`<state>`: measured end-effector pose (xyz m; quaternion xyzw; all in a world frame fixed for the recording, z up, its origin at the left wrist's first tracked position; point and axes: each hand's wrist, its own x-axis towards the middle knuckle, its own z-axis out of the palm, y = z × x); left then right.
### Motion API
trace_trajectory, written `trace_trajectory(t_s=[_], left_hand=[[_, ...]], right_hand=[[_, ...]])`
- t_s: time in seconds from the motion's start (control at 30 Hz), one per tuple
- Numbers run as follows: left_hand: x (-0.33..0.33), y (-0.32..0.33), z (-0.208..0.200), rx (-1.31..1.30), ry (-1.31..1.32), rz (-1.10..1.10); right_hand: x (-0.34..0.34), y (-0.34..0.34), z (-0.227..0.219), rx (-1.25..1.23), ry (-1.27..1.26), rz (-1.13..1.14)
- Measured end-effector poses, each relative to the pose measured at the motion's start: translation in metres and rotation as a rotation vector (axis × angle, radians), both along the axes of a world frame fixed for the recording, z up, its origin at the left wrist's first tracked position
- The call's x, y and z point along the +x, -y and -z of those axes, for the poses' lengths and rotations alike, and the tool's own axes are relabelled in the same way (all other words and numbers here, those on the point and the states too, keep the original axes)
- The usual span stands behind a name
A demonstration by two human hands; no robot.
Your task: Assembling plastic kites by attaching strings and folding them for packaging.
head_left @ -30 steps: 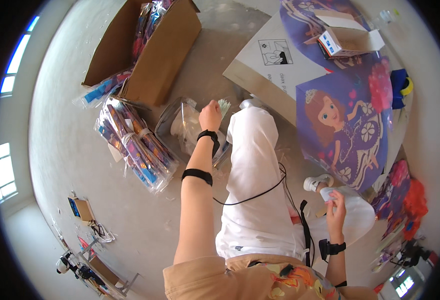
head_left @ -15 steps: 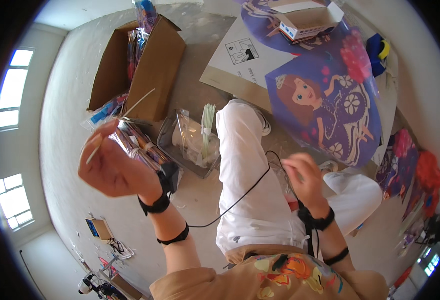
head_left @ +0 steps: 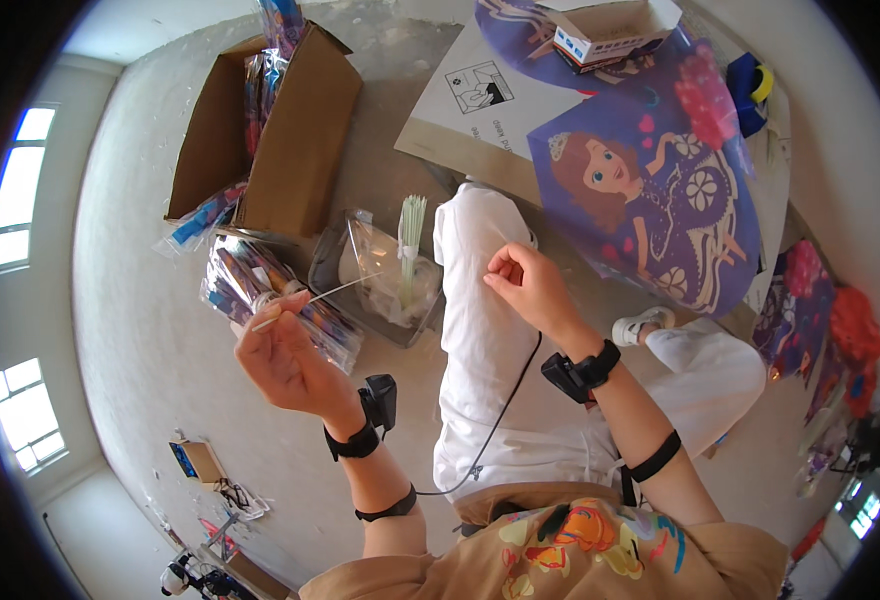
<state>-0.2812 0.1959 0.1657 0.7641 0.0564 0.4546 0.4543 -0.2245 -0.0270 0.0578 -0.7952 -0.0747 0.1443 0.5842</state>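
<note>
My left hand (head_left: 295, 365) is closed in a pinch on a thin white stick (head_left: 345, 287), which slants up to the right past the fingertips. The stick's far end reaches over a grey plastic tray (head_left: 322, 262). In that tray stand a tied bundle of pale sticks (head_left: 412, 225) and some clear plastic wrapping (head_left: 368, 262). Above my white-trousered knee, my right hand (head_left: 532, 290) has its thumb and fingers pressed together. Whatever they may hold is too small to make out. Right of that hand lies a purple sheet (head_left: 650, 215) printed with a cartoon princess.
An open cardboard box (head_left: 305, 130) with plastic-wrapped packs stands at the far left. More wrapped bundles (head_left: 250, 275) lie before it. On the printed sheets at the far right sit a small open white box (head_left: 615, 35) and a blue tape dispenser (head_left: 748, 95). A black cable crosses my lap.
My left hand has come inward to the right with the stick, turning from palm-up to a pinch. My right hand has moved up and left, over the knee.
</note>
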Motion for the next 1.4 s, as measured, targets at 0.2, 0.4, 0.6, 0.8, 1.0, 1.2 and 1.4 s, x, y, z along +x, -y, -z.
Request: trace_trajectory(t_s=[0.2, 0.4, 0.6, 0.8, 1.0, 1.2, 1.4], left_hand=[[-0.002, -0.003, 0.005, -0.013, -0.009, 0.006], [-0.003, 0.0, 0.008, -0.072, 0.006, -0.014], [-0.005, -0.003, 0.008, -0.049, -0.019, -0.035], [-0.005, -0.011, -0.008, 0.014, 0.059, -0.112], [-0.012, -0.015, -0.046, 0.212, 0.169, -0.248], [-0.011, -0.005, -0.062, 0.255, 0.218, -0.193], [0.001, 0.022, -0.113, 0.147, 0.349, -0.034]], right_hand=[[0.009, -0.003, -0.006, -0.182, -0.069, -0.069], [-0.006, 0.009, -0.007, -0.062, -0.006, 0.04], [-0.022, 0.05, -0.003, 0.027, -0.154, 0.082], [-0.037, 0.082, 0.005, -0.333, -0.091, 0.094], [-0.031, 0.064, -0.013, -0.302, 0.482, 0.147], [-0.073, 0.018, -0.012, -0.055, 0.465, -0.481], [-0.084, 0.076, -0.049, -0.075, 0.148, 0.029]])
